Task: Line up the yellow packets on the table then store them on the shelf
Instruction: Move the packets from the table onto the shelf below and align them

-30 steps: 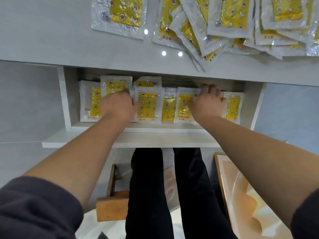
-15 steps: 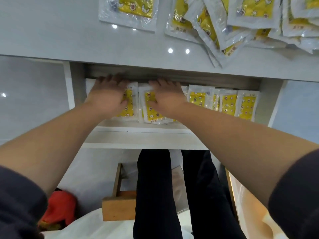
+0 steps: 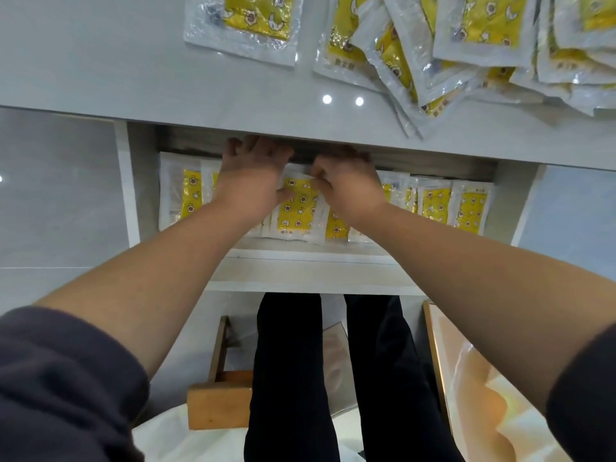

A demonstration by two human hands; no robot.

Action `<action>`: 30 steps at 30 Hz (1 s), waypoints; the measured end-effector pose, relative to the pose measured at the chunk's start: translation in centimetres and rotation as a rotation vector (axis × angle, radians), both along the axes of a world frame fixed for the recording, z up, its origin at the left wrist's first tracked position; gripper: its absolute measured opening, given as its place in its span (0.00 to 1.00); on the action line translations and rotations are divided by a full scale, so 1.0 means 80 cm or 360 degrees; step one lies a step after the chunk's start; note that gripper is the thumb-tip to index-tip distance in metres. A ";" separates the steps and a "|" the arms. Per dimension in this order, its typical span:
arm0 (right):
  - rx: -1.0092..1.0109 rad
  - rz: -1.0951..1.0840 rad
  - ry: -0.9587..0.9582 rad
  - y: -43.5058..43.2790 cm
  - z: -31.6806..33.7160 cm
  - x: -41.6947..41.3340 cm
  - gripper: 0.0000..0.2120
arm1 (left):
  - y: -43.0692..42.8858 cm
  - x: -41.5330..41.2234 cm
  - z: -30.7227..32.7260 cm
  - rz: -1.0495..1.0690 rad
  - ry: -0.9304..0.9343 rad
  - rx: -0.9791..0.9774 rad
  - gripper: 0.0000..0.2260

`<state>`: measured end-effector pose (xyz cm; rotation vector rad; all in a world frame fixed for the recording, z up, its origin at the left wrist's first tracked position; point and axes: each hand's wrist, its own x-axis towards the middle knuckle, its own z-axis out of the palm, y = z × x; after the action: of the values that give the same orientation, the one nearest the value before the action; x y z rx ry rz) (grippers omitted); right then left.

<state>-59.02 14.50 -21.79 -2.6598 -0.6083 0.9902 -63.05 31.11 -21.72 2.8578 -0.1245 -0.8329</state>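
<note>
A row of yellow packets (image 3: 470,211) stands on the shelf (image 3: 300,258) under the table (image 3: 100,68). My left hand (image 3: 250,176) lies with spread fingers on the packets left of the middle, its thumb touching the front yellow packet (image 3: 298,208). My right hand (image 3: 351,186) is beside it, fingers curled over the packet tops and thumb pinching that front packet's upper edge. On the table lie a single packet (image 3: 246,25) and a loose pile of packets (image 3: 466,48).
The table's front edge overhangs the shelf and hides the fingertips. The shelf has side walls left (image 3: 133,181) and right (image 3: 510,201). Below are my legs in black trousers (image 3: 293,378), a wooden stool (image 3: 216,405) and a framed board (image 3: 466,395).
Both hands have slid a little to the right along the shelf row, from its left end to the middle. The right hand now pinches the front packet's top.
</note>
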 end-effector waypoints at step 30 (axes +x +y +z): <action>-0.0451 0.0263 0.0154 -0.221 -0.001 0.031 0.27 | -0.193 0.039 0.003 -0.0251 0.0382 -0.0145 0.31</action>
<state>-56.56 -3.17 -21.91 -2.8159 -0.7247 1.3332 -59.90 15.68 -21.44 2.6647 -0.3513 -1.1608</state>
